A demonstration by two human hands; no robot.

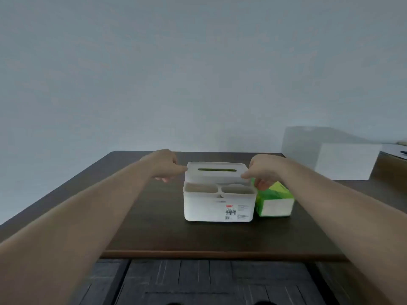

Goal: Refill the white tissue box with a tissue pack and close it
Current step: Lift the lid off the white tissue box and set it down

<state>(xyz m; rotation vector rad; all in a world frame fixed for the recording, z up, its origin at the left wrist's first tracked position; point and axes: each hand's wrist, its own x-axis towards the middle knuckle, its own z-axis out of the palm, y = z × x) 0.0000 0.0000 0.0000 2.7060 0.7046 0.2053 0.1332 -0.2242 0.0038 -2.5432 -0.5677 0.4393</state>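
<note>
The white tissue box [220, 205] stands in the middle of the dark wooden table [154, 234]. Two open compartments show along its near top, and a label is on its front. Its white lid [217, 176], with a slot that shows green, sits on the far part of the box. My left hand [166, 165] pinches the lid's left end. My right hand [263, 170] pinches its right end. A green tissue pack [275, 200] lies on the table, touching the box's right side, partly under my right hand.
A white block [348, 161] stands at the table's far right edge by the pale wall. A brown surface [389, 170] lies beyond it at the right. Dark plank flooring [209, 282] shows below the table's near edge.
</note>
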